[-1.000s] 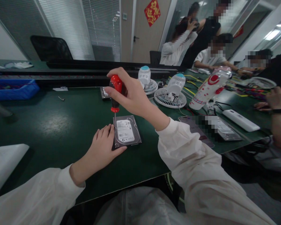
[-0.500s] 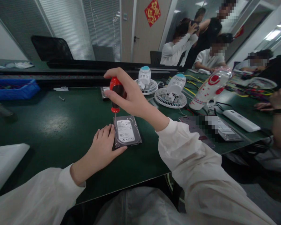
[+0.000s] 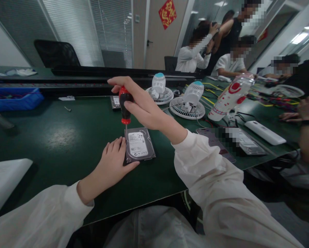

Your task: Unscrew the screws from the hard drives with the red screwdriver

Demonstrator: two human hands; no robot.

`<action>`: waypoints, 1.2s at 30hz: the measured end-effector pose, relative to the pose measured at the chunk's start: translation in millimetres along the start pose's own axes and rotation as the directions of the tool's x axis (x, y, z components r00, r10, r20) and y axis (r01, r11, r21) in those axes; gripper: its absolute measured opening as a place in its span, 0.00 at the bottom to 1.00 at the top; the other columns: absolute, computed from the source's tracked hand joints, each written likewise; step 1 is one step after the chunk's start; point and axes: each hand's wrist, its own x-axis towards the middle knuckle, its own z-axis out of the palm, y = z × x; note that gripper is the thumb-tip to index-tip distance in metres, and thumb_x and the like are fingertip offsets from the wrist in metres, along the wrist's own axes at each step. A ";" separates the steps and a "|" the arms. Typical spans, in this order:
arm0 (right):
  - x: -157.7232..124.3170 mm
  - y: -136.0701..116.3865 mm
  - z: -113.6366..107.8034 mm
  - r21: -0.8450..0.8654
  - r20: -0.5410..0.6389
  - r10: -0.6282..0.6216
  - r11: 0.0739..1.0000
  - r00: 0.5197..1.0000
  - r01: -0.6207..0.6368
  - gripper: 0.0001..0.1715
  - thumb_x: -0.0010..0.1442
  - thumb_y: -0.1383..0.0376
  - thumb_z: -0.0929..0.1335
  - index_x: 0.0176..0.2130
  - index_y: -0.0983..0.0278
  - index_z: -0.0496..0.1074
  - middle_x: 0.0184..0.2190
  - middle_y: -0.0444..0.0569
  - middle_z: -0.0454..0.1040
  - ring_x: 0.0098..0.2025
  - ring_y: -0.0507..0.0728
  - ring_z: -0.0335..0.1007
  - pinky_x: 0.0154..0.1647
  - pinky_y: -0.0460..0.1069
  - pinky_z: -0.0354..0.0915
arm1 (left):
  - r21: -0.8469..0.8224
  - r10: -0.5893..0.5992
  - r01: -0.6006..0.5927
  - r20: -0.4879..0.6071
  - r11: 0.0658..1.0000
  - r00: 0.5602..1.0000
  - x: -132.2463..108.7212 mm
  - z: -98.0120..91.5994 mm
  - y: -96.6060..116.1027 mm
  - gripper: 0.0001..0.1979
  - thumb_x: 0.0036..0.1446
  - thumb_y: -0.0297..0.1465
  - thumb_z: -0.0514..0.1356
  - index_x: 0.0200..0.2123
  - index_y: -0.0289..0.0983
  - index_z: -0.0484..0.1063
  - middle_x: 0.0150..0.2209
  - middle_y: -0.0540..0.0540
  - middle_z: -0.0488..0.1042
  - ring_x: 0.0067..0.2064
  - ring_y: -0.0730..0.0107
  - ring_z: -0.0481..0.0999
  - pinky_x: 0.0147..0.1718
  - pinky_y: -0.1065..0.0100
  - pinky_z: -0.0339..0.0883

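Note:
A hard drive (image 3: 137, 144) with a white label lies flat on the green table. My left hand (image 3: 114, 155) steadies its near left corner, fingers along the left edge and thumb at the front edge. Above the drive, my right hand (image 3: 141, 103) holds a red and black screwdriver (image 3: 125, 106), thumb against the handle, the index finger stretched past its top. The screwdriver stands upright, its shaft down at the drive's far left corner. The tip is too small to make out.
Behind lies another drive (image 3: 115, 102), near two white fans (image 3: 188, 103). To the right are a red-dotted bottle (image 3: 229, 98), a phone (image 3: 215, 143) and a white power bank (image 3: 265, 133). A blue bin (image 3: 15, 98) and a small screw (image 3: 67, 109) lie left. Co-workers sit at the far right.
My right hand has shifted slightly left, its fingers opening out and its thumb turning along the screwdriver handle. My left hand and the hard drive have stayed in place.

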 end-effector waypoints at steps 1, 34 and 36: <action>-0.2 -0.1 -0.3 -0.016 0.006 0.020 1.000 1.000 -0.020 0.28 0.72 0.63 0.49 0.65 0.70 0.55 0.64 0.54 0.65 0.62 0.54 0.66 0.67 0.56 0.64 | -0.002 -0.002 0.002 0.004 1.000 1.000 0.0 0.1 -0.2 0.45 0.63 0.55 0.54 0.68 0.24 0.58 0.68 0.22 0.62 0.69 0.34 0.62 0.66 0.37 0.55; -1.7 -1.3 -2.3 -0.297 -0.027 0.192 0.936 0.981 -0.191 0.41 0.67 0.39 0.61 0.64 0.64 0.58 0.60 0.56 0.71 0.56 0.61 0.73 0.56 0.56 0.72 | -0.025 0.007 -0.008 -0.021 1.000 1.000 0.2 -0.6 0.6 0.44 0.63 0.53 0.54 0.69 0.24 0.56 0.68 0.22 0.62 0.69 0.33 0.62 0.65 0.35 0.55; -2.1 -1.7 -1.9 -0.271 -0.011 0.175 0.947 0.985 -0.171 0.37 0.70 0.41 0.55 0.63 0.65 0.58 0.60 0.55 0.70 0.57 0.60 0.72 0.58 0.57 0.71 | -0.022 0.006 -0.006 -0.019 1.000 1.000 0.2 -0.4 0.5 0.44 0.63 0.53 0.55 0.69 0.25 0.57 0.68 0.22 0.62 0.69 0.34 0.62 0.65 0.35 0.55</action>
